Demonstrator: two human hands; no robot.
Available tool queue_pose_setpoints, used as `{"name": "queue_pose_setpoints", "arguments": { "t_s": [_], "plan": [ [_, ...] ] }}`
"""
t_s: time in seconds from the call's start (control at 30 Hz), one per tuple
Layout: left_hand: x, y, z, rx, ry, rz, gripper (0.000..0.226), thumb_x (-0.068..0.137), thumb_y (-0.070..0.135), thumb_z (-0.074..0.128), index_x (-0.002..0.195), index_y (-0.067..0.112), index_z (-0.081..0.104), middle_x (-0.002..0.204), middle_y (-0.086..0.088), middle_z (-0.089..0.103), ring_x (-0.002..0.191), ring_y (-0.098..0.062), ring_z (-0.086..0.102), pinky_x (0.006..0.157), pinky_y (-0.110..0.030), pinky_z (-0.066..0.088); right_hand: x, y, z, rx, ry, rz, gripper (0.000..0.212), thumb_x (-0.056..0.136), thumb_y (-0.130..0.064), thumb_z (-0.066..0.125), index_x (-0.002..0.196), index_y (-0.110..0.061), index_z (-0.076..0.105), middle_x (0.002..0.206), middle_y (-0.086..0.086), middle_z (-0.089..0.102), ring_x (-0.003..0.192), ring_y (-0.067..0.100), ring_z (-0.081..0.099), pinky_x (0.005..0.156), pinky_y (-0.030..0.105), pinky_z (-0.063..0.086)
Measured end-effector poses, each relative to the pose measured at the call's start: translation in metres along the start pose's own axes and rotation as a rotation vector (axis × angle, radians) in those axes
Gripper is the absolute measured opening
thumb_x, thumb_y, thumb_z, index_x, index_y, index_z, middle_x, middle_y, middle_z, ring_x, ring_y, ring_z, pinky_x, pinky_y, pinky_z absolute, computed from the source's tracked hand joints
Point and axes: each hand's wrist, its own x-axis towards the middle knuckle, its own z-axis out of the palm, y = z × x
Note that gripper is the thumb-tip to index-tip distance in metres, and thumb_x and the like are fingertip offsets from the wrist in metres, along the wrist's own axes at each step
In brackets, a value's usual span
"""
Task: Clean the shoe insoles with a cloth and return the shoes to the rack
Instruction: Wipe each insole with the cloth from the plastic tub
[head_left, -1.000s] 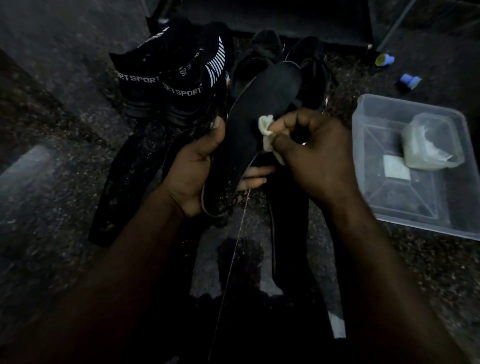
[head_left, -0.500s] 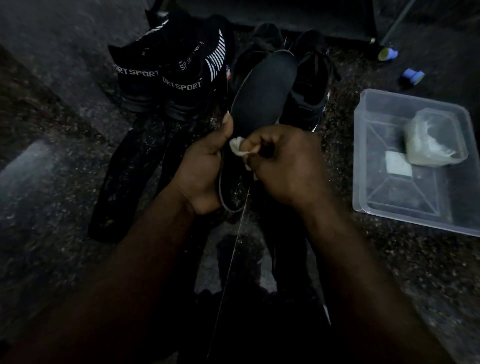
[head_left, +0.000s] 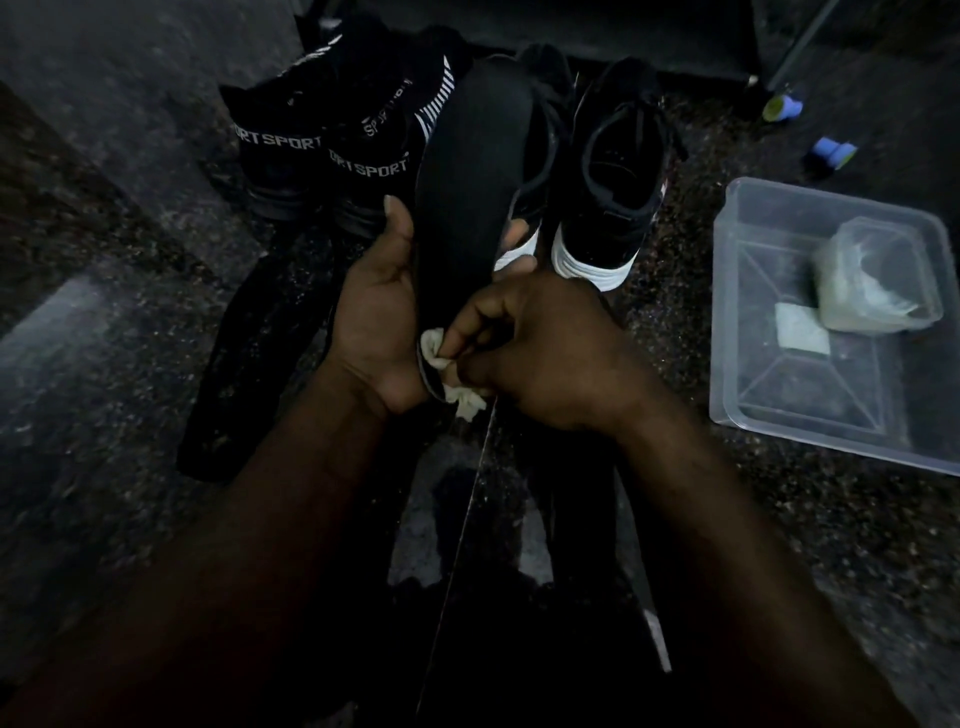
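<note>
A long, flat black insole is gripped at its edge by the left hand, rounded toe toward 12 o'clock. A crumpled pale cloth is pinched against its heel end by the right hand. A white-soled black shoe is stood at 1 o'clock on the speckled stone floor, and a clear plastic tub is set at 3 o'clock.

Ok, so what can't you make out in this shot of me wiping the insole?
Head view, dim light:
- Lower end of the insole: covered by the right hand and cloth.
- Fingers of the left hand: mostly behind the insole.
- The rack: cut off by the top edge.
- Pale contents of the plastic tub: blurred, unidentifiable.
- Two blue items on the floor: too small to name.
- Dirt on the insole: lost in the darkness.
</note>
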Motion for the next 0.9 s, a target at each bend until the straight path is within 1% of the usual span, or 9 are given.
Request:
{"name": "queue_pose_setpoints", "arguments": {
  "t_s": [0.1,0.2,0.33,0.4,0.5,0.57,0.67,0.77,0.9],
  "plan": [
    [0.002,0.002,0.002,0.003,0.081,0.035,0.086,0.1,0.074,0.023,0.146,0.007,0.051,0.132,-0.008,0.064,0.112,-0.028,0.068,0.089,-0.046,0.06,0.003,0.006,0.008,0.013,0.208,0.017,0.008,0.081,-0.02,0.083,0.079,-0.026,0.078,0.066,-0.012,0.072,0.06,-0.006,0.065,0.061,0.008,0.046],
    [0.002,-0.006,0.013,0.033,0.08,0.032,0.074,0.103,0.067,0.033,0.138,0.007,0.057,0.125,-0.012,0.068,0.107,-0.026,0.071,0.093,-0.039,0.058,0.007,0.011,0.011,0.027,0.409,0.032,0.007,0.084,-0.026,0.083,0.08,-0.029,0.077,0.071,-0.017,0.071,0.065,-0.008,0.065,0.067,0.015,0.054],
    [0.003,-0.017,0.019,0.138,0.089,0.046,0.081,0.104,0.066,0.03,0.145,-0.001,0.05,0.108,-0.009,0.075,0.097,-0.019,0.074,0.077,-0.029,0.059,0.004,0.01,0.007,0.026,0.466,0.023,0.004,0.085,-0.03,0.081,0.082,-0.027,0.079,0.077,-0.016,0.072,0.07,-0.003,0.067,0.07,0.022,0.057],
    [0.003,-0.017,0.019,0.127,0.093,0.039,0.085,0.103,0.068,0.027,0.147,-0.001,0.049,0.109,-0.01,0.075,0.097,-0.019,0.074,0.075,-0.028,0.059,0.004,0.01,0.007,0.021,0.471,0.014,0.002,0.085,-0.029,0.081,0.084,-0.027,0.081,0.081,-0.013,0.074,0.074,0.0,0.069,0.074,0.027,0.058],
    [0.002,-0.018,0.018,0.105,0.113,0.04,0.076,0.105,0.063,0.03,0.135,0.0,0.06,0.114,-0.011,0.074,0.104,-0.021,0.073,0.083,-0.032,0.06,0.005,0.012,0.007,0.022,0.504,0.007,0.002,0.085,-0.027,0.081,0.084,-0.028,0.08,0.079,-0.015,0.074,0.073,-0.002,0.068,0.072,0.022,0.058],
    [0.002,-0.019,0.017,0.129,0.121,0.057,0.066,0.107,0.059,0.031,0.127,0.004,0.063,0.115,-0.01,0.073,0.105,-0.021,0.072,0.085,-0.036,0.06,0.005,0.013,0.004,0.018,0.617,0.019,0.006,0.086,-0.021,0.078,0.086,-0.027,0.08,0.081,-0.016,0.075,0.073,-0.004,0.068,0.07,0.019,0.058],
    [0.0,-0.021,0.016,0.198,0.106,0.05,0.061,0.108,0.056,0.031,0.144,0.013,0.056,0.139,-0.009,0.065,0.128,-0.025,0.062,0.105,-0.05,0.051,0.005,0.015,-0.001,0.016,0.804,0.003,0.013,0.087,-0.017,0.074,0.094,-0.025,0.081,0.088,-0.015,0.077,0.078,0.0,0.071,0.075,0.027,0.061],
    [0.0,-0.022,0.018,0.249,0.106,0.032,0.06,0.108,0.056,0.032,0.138,0.014,0.062,0.137,-0.009,0.066,0.127,-0.026,0.063,0.104,-0.05,0.051,0.005,0.014,-0.001,-0.002,0.812,-0.001,0.018,0.088,-0.017,0.07,0.1,-0.026,0.08,0.091,-0.014,0.077,0.082,0.001,0.071,0.078,0.029,0.061],
    [0.0,-0.022,0.016,0.242,0.102,0.01,0.06,0.108,0.058,0.032,0.123,0.009,0.065,0.107,-0.005,0.074,0.098,-0.018,0.071,0.078,-0.034,0.057,0.005,0.007,0.009,-0.035,0.664,0.031,0.02,0.084,-0.017,0.072,0.1,-0.028,0.078,0.086,-0.013,0.075,0.079,0.005,0.071,0.076,0.033,0.061]
  ]
}}
